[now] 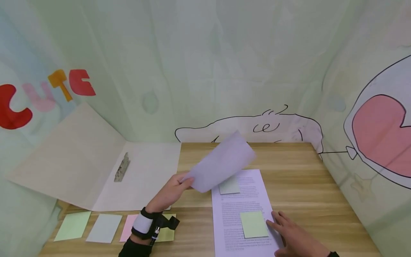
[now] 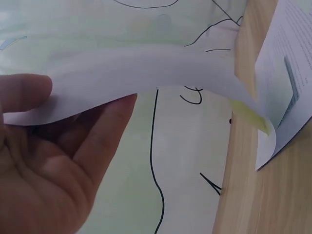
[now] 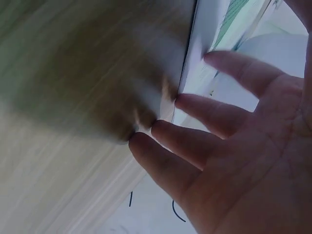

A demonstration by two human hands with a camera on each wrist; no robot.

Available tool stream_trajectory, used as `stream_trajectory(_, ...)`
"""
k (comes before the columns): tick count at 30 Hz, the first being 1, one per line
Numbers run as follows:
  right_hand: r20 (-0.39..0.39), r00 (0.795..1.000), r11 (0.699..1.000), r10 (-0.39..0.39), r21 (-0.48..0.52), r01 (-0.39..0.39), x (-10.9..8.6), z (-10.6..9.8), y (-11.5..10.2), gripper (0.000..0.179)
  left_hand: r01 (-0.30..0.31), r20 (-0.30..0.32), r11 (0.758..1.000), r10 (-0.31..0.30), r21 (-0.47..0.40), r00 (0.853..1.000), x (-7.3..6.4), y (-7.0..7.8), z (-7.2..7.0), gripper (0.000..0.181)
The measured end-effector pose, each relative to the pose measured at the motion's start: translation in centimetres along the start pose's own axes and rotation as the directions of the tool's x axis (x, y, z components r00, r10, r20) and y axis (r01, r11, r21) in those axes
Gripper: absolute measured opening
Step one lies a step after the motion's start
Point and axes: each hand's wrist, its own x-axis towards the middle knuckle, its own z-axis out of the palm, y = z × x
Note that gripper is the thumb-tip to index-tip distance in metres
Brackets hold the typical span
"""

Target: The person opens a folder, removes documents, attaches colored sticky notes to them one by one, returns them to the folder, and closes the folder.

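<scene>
My left hand (image 1: 170,194) pinches a sheet of paper (image 1: 221,164) at its left end, thumb on top and fingers underneath. The sheet is raised and bent over the upper part of a printed page (image 1: 231,232) on the table. A yellow sticky note (image 2: 247,116) shows at the sheet's far end in the left wrist view. On the printed page are a pale blue sticky note (image 1: 229,186), partly covered by the sheet, and a light green one (image 1: 254,224). Straight and spread, the fingers of my right hand (image 1: 297,237) touch the page's right edge.
An open folder (image 1: 141,189) with a metal clip (image 1: 122,167) lies at the left, its cover leaning against the cloth backdrop (image 1: 205,71). Along the wooden table's (image 1: 305,185) front left are green (image 1: 73,225), pale blue (image 1: 104,228), pink (image 1: 127,228) and yellow (image 1: 165,235) notes, partly behind my left wrist.
</scene>
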Motion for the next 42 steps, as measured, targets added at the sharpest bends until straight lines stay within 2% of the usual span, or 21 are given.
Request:
stream_trajectory(3,-0.009,0.999,0.999,0.04,0.016,-0.04,0.1,0.1,0.1,0.098,0.015,0.039,0.998,-0.018,0.068,0.999,0.3,-0.3,1.0,0.037)
stream_trajectory(8,-0.083,0.996,0.999,-0.025,-0.039,0.021,-0.2,0.4,0.4,0.102,0.005,0.098,0.978,-0.026,0.208,0.995,0.4,-0.7,3.2,0.028)
stream_trajectory(11,-0.111,0.993,0.998,-0.049,-0.051,0.043,-0.5,0.5,0.7,0.099,-0.007,0.17,0.969,-0.037,0.249,0.985,0.6,-1.0,4.6,0.026)
stream_trajectory(14,-0.127,0.991,0.999,-0.032,-0.045,0.027,-0.6,0.2,0.9,0.096,-0.055,0.26,0.948,-0.03,0.313,0.965,0.8,-1.4,5.8,0.023)
stream_trajectory(17,-0.161,0.986,0.997,-0.045,-0.066,0.035,-0.8,0.0,1.3,0.094,-0.135,0.333,0.916,0.002,0.378,0.943,0.9,-1.6,7.0,0.024)
stream_trajectory(18,-0.173,0.984,0.997,-0.052,-0.071,0.04,-0.9,-0.1,1.5,0.091,-0.165,0.356,0.903,0.015,0.396,0.934,0.9,-1.6,7.4,0.025)
stream_trajectory(21,-0.182,0.982,0.997,-0.056,-0.067,0.045,-1.1,-0.3,1.9,0.087,-0.214,0.403,0.885,0.033,0.414,0.914,0.6,-1.8,8.2,0.029)
stream_trajectory(25,-0.143,0.989,1.0,-0.025,-0.004,0.025,-1.5,-0.7,2.6,0.086,-0.259,0.457,0.878,0.052,0.403,0.888,0.5,-2.2,9.1,0.031)
stream_trajectory(28,-0.131,0.99,0.998,-0.055,-0.012,0.054,-1.8,-1.1,3.0,0.082,-0.271,0.478,0.878,0.056,0.395,0.876,0.6,-2.4,9.7,0.031)
stream_trajectory(31,-0.18,0.971,0.985,-0.156,-0.096,0.141,-2.0,-1.3,3.1,0.061,-0.271,0.483,0.864,0.037,0.424,0.875,0.6,-2.7,10.1,0.029)
stream_trajectory(34,-0.261,0.928,0.954,-0.265,-0.21,0.214,-2.0,-1.3,3.1,0.036,-0.277,0.486,0.839,0.018,0.468,0.874,0.5,-2.7,10.5,0.025)
stream_trajectory(35,-0.295,0.91,0.945,-0.29,-0.239,0.224,-1.9,-1.3,3.0,0.032,-0.285,0.49,0.828,0.013,0.483,0.871,0.4,-2.8,10.6,0.024)
stream_trajectory(36,-0.314,0.905,0.946,-0.288,-0.244,0.216,-1.9,-1.3,2.9,0.029,-0.292,0.498,0.82,0.01,0.492,0.867,0.4,-2.8,10.7,0.022)
stream_trajectory(37,-0.324,0.907,0.952,-0.269,-0.234,0.199,-1.8,-1.3,2.7,0.027,-0.298,0.504,0.813,0.007,0.499,0.864,0.3,-2.9,10.8,0.021)
stream_trajectory(39,-0.319,0.927,0.972,-0.199,-0.184,0.146,-1.7,-1.2,2.3,0.028,-0.305,0.521,0.807,-0.005,0.506,0.853,0.2,-3.0,11.1,0.019)
stream_trajectory(42,-0.247,0.967,0.995,-0.066,-0.086,0.046,-1.6,-1.0,1.5,0.051,-0.312,0.552,0.798,-0.031,0.516,0.833,0.2,-3.3,11.5,0.015)
